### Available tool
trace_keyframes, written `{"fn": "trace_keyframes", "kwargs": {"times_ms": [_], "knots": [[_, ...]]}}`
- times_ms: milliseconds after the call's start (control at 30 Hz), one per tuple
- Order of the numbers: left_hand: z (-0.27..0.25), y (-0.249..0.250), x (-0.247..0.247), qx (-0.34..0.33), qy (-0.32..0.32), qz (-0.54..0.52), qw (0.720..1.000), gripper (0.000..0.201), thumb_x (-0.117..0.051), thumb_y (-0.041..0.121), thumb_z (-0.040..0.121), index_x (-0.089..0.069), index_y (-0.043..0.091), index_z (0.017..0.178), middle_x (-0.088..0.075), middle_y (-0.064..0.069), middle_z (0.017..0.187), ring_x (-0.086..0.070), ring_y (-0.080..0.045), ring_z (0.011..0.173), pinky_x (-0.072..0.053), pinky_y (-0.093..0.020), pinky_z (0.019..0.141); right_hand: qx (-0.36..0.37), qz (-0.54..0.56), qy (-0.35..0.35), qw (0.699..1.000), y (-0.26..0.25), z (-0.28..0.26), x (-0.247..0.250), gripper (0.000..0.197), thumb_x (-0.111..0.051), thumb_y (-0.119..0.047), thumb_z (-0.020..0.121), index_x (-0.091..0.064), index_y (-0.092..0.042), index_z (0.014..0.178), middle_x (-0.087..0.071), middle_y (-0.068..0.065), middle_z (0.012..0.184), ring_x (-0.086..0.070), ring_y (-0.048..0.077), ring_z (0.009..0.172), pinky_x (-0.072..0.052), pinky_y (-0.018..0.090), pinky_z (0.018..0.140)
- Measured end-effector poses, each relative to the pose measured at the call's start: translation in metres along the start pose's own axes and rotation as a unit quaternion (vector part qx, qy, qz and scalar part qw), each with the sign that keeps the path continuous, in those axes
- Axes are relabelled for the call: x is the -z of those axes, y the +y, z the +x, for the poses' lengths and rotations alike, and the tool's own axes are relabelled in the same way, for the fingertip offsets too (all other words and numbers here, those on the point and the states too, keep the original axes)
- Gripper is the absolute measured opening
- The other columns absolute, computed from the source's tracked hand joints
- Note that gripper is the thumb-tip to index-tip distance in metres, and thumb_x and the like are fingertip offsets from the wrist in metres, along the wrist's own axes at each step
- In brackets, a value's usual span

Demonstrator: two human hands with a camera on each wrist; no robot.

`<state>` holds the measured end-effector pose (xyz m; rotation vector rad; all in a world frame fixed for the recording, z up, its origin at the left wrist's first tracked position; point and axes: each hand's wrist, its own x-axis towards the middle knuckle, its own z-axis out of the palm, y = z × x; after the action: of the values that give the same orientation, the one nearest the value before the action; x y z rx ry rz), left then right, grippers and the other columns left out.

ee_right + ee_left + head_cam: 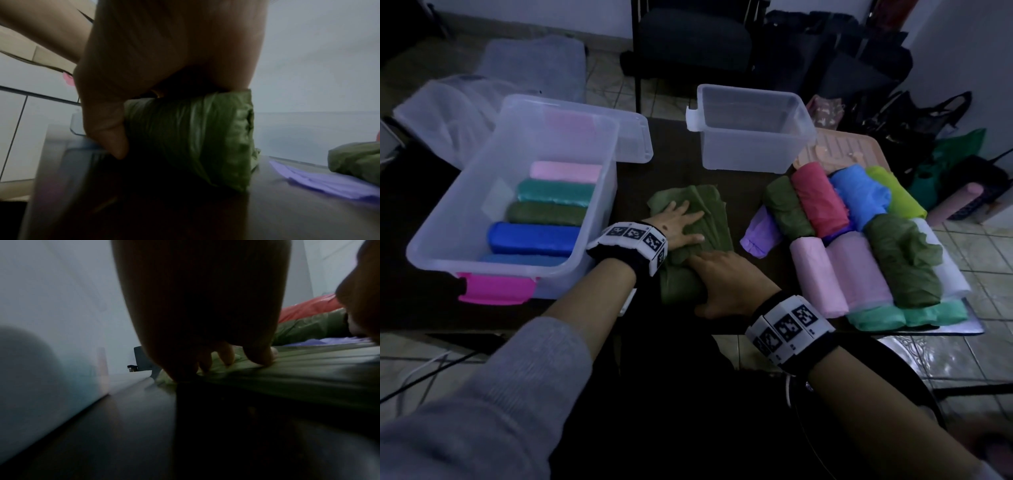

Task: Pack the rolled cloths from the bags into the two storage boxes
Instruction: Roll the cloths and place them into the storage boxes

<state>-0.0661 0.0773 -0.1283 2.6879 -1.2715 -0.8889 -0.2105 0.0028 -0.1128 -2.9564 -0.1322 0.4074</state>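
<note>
An olive green cloth [710, 209] lies on the dark table [674, 164] between the two boxes, its near end rolled up. My left hand [685, 222] presses flat on the unrolled part, fingers spread [261, 358]. My right hand [709, 284] grips the rolled end [195, 129], with the thumb [109, 129] at its side. The left storage box [448, 212] holds pink, teal, olive and blue rolls in a row [534, 236]. The right storage box [753, 137] holds nothing.
A pile of rolled cloths [859, 246] in red, blue, lime, pink, olive, teal and purple covers the table's right part. A clear lid [633, 137] lies behind the left box. A dark chair [695, 44] and bags [914, 116] stand beyond the table.
</note>
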Motion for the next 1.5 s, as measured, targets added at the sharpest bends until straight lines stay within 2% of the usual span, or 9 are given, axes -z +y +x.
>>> {"fn": "trace_keyframes", "kwargs": {"times_ms": [233,567,767,1000,1100,1233,1300,1400,1500], "knots": [[-0.001,-0.007,0.001,-0.017,-0.002,0.001,1.0,0.062,-0.034,0.048,0.097,-0.006,0.031,0.15,0.007,-0.006,0.158,0.007,-0.03,0.145,0.0,-0.046,0.117,-0.007,0.037,0.006,0.999,-0.003,-0.004,0.006,0.057,-0.069,-0.041,0.072,-0.05,-0.018,0.121,-0.061,0.005,0.115,-0.058,0.026,0.105,-0.045,0.033,0.08],[-0.003,-0.008,-0.003,-0.025,0.015,-0.002,1.0,0.062,-0.034,0.047,0.097,-0.006,0.03,0.15,0.007,-0.007,0.158,0.007,-0.029,0.145,0.001,-0.044,0.116,-0.018,0.051,0.005,0.999,-0.008,-0.005,-0.005,0.058,-0.072,-0.033,0.073,-0.039,-0.01,0.115,-0.062,0.01,0.101,-0.06,0.03,0.092,-0.036,0.032,0.067],[-0.002,-0.006,-0.001,-0.017,0.016,-0.008,1.0,0.063,-0.038,0.047,0.096,-0.008,0.031,0.15,0.003,-0.007,0.158,0.003,-0.03,0.145,-0.004,-0.045,0.117,-0.037,0.04,0.006,0.998,-0.004,-0.006,0.003,0.067,-0.075,-0.046,0.069,-0.052,-0.021,0.127,-0.043,0.004,0.131,-0.04,0.024,0.119,-0.035,0.033,0.086],[-0.017,0.008,0.007,-0.021,0.114,-0.111,0.987,0.053,-0.054,0.033,0.093,-0.036,0.027,0.143,-0.009,-0.007,0.158,-0.01,-0.026,0.145,-0.009,-0.04,0.116,-0.047,0.198,-0.009,0.979,0.01,-0.002,0.014,0.089,-0.083,-0.038,0.066,-0.037,-0.013,0.137,-0.056,0.006,0.127,-0.052,0.023,0.116,-0.042,0.026,0.087],[-0.028,0.013,0.004,-0.013,0.162,-0.126,0.979,0.04,-0.056,0.03,0.092,-0.054,0.02,0.131,-0.032,-0.006,0.15,-0.026,-0.023,0.139,-0.019,-0.037,0.113,-0.052,0.203,-0.019,0.978,0.013,0.0,0.017,0.067,-0.082,-0.036,0.068,-0.05,-0.012,0.122,-0.056,-0.002,0.11,-0.054,0.017,0.105,-0.032,0.018,0.071],[-0.05,0.013,-0.002,0.002,0.173,-0.183,0.968,0.023,-0.058,0.026,0.091,-0.068,0.012,0.107,-0.064,-0.005,0.118,-0.058,-0.015,0.106,-0.039,-0.021,0.087,-0.051,0.213,-0.023,0.975,0.016,0.004,0.02,0.061,-0.081,-0.037,0.069,-0.055,-0.015,0.121,-0.05,-0.009,0.099,-0.047,0.007,0.091,-0.03,0.015,0.068],[-0.062,0.011,-0.007,0.029,0.172,-0.22,0.96,0.022,-0.06,0.03,0.09,-0.069,0.014,0.1,-0.067,-0.007,0.11,-0.059,-0.014,0.097,-0.04,-0.019,0.081,-0.063,0.21,-0.032,0.975,0.018,0.008,0.021,0.054,-0.08,-0.039,0.069,-0.06,-0.015,0.113,-0.055,-0.006,0.094,-0.052,0.011,0.088,-0.035,0.019,0.069],[-0.078,0.007,-0.01,0.047,0.141,-0.226,0.963,0.027,-0.06,0.038,0.088,-0.071,0.019,0.103,-0.066,-0.006,0.113,-0.059,-0.019,0.104,-0.039,-0.02,0.083,-0.069,0.215,-0.05,0.973,0.021,0.012,0.024,0.039,-0.079,-0.039,0.071,-0.063,-0.014,0.095,-0.059,-0.004,0.08,-0.056,0.014,0.079,-0.04,0.022,0.062],[-0.084,0.004,-0.007,0.041,0.089,-0.212,0.972,0.03,-0.057,0.04,0.09,-0.07,0.021,0.109,-0.066,-0.005,0.117,-0.059,-0.018,0.104,-0.039,-0.02,0.084,-0.064,0.225,-0.056,0.971,0.022,0.013,0.024,0.04,-0.075,-0.04,0.076,-0.067,-0.009,0.101,-0.063,0.003,0.087,-0.059,0.02,0.088,-0.044,0.03,0.072]]}}
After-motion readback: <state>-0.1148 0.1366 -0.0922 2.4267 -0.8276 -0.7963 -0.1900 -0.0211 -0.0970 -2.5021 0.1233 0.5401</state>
